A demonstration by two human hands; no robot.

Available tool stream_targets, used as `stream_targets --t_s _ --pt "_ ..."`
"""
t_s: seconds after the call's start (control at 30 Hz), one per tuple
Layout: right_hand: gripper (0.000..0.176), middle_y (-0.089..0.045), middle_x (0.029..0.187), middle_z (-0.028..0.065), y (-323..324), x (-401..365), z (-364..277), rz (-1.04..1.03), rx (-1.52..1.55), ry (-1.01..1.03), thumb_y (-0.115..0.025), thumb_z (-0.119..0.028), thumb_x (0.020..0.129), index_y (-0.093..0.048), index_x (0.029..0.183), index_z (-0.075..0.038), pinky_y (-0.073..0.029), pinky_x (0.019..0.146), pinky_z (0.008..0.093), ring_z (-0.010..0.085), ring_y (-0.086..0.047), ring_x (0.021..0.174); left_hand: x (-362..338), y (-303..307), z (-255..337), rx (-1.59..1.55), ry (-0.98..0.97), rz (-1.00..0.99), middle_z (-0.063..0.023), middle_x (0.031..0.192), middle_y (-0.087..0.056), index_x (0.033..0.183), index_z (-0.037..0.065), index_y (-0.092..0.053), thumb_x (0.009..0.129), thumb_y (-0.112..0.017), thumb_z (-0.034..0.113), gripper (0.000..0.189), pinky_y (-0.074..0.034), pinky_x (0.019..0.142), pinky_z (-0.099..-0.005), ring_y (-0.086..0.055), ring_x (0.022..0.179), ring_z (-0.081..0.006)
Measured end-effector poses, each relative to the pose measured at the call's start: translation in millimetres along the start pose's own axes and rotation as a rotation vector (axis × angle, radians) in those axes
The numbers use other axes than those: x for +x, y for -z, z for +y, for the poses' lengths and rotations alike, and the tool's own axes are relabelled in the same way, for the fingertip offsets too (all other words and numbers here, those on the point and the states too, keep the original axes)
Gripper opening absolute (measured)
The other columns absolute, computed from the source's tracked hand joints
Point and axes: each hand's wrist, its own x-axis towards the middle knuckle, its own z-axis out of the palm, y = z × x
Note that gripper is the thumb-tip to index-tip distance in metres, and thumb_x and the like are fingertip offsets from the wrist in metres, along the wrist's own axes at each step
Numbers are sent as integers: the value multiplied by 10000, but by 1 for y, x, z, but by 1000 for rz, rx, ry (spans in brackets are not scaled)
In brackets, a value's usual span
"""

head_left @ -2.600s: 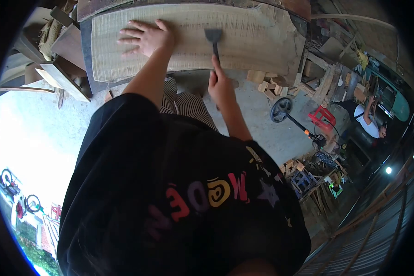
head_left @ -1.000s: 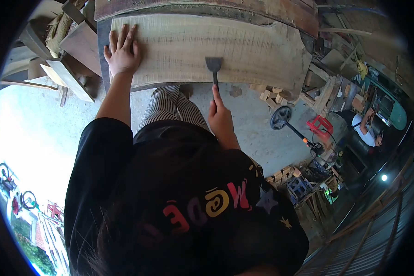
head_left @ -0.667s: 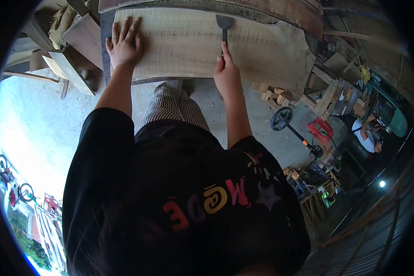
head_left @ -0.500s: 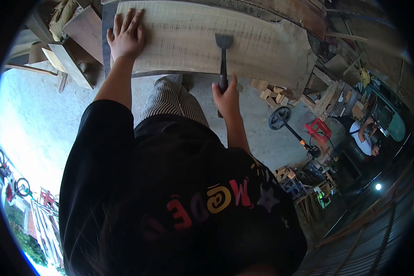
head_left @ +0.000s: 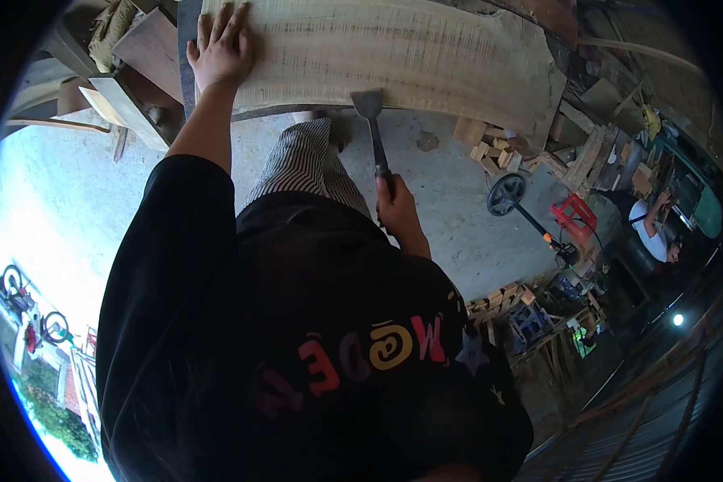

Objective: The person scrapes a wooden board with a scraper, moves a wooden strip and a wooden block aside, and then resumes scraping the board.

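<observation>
A broad, pale wooden slab (head_left: 426,56) with streaked grain lies across the top of the head view, its right end irregular. My left hand (head_left: 221,55) rests flat on the slab's left end, fingers spread. My right hand (head_left: 399,210) is wrapped round the handle of a scraper (head_left: 377,136) with a wide, flat metal blade. The blade overlaps the slab's near edge in this view, while the handle points back toward my body.
Wood offcuts (head_left: 494,149) lie on the concrete floor (head_left: 450,217) right of the slab. Beyond them are a wheeled tool with a long shaft (head_left: 526,213) and a red stool (head_left: 573,214). A person (head_left: 651,229) is at the far right. Boards (head_left: 132,108) lean at left.
My right hand has drawn the scraper back toward my body, its blade moving from mid-slab to the near edge. My left hand stays on the slab. The view has shifted slightly.
</observation>
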Motion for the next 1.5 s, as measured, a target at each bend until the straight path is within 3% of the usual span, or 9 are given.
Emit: stream_targets --t_s 0.27,0.47,0.53,0.7,0.9,1.13,1.3,1.4,1.5 --pt "460 -558 584 123 -27 72 -108 112 28 59 -476 -436 954 -532 945 21 -442 422 361 242 -576 450 -2 0 -2 -2 -5 -7 112 1528 -264 1415 473 -304 934 -376 422 489 -149 1123 -542 -173 1436 -218" --pt "486 -554 559 107 -41 38 -57 208 -102 154 -459 -462 956 -531 959 18 -430 389 339 191 -543 386 1 -6 -1 -9 22 -46 116 1530 -259 1416 470 -304 927 -368 446 494 -137 1114 -567 -153 1441 -228" --pt "446 -634 856 278 -40 14 -65 199 -105 34 -492 -415 944 -562 960 25 -480 769 499 478 -590 918 0 -6 -3 22 32 -60 115 1530 -259 1417 470 -303 925 -368 437 497 -134 1115 -567 -156 1440 -229" --pt "477 -511 541 79 -19 73 -139 60 -24 -23 -423 -447 976 -492 850 8 -428 389 340 174 -515 385 -2 -3 -2 21 19 -47 118 1530 -256 1424 467 -289 936 -368 419 497 -135 1118 -555 -155 1439 -222" --pt "509 -480 503 55 -16 95 -174 50 106 58 -410 -480 974 -470 828 4 -405 368 315 157 -485 374 1 -3 0 -10 33 -29 114 1528 -264 1415 467 -309 921 -365 434 498 -134 1114 -573 -157 1440 -225" --pt "459 -492 510 44 -37 19 -88 10 134 -9 -410 -473 977 -497 911 -27 -373 374 318 155 -480 384 -1 0 3 12 45 -35 120 1528 -261 1416 463 -311 919 -371 423 502 -135 1115 -577 -157 1441 -224" --pt "419 -606 684 214 -56 -18 -10 55 -48 55 -413 -397 985 -555 959 -4 -465 562 433 383 -612 624 -1 -2 3 -10 41 -44 122 1533 -250 1419 460 -307 920 -370 415 505 -136 1113 -581 -148 1443 -234" --pt "421 -496 519 62 -74 -4 -23 272 -172 366 -392 -419 991 -538 910 -32 -375 378 328 166 -488 391 0 -1 5 7 54 -85 116 1535 -247 1424 461 -292 920 -366 419 511 -131 1112 -587 -142 1444 -238" --pt "488 -489 502 76 -78 44 -69 164 -125 104 -349 -453 996 -541 938 -9 -369 355 340 176 -462 342 -1 2 7 -24 62 -78 103 1540 -238 1426 460 -288 922 -362 412 512 -115 1113 -591 -131 1446 -237"
